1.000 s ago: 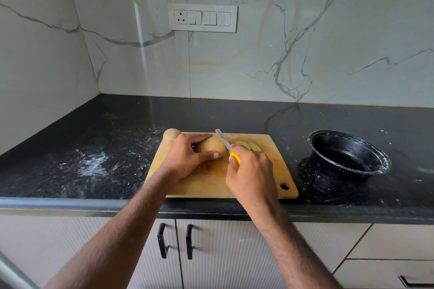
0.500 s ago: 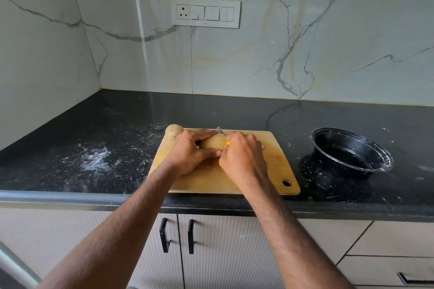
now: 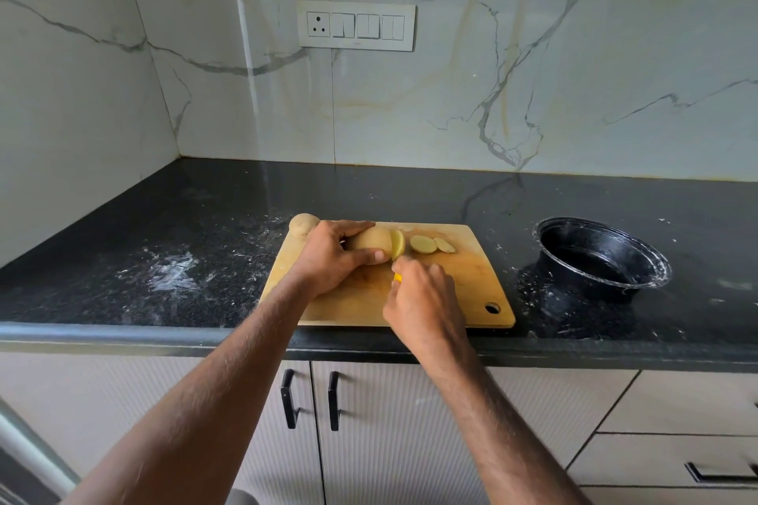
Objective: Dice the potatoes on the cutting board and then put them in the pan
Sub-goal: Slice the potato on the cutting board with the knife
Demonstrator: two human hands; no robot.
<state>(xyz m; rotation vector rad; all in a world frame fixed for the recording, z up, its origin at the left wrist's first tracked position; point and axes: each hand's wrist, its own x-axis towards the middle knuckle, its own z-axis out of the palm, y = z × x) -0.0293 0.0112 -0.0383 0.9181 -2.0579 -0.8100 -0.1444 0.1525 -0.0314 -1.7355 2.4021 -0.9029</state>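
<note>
Potato slicing under way, centre frame.
Left hand [image 3: 328, 256] grips firm, rounded potato [image 3: 371, 244] on cutting board [image 3: 471, 283]; likely rolls, hold flanks. Right hand [image 3: 422, 295] clenches knife handle [image 3: 397, 278].

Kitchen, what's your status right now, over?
Left hand holds potato; right hand grips knife. Fresh slice standing, two slices lying on board. Pan empty, path clear.

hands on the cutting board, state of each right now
Left hand: grips the potato being sliced.
Right hand: curled round the yellow knife handle; the blade is mostly hidden.
</note>
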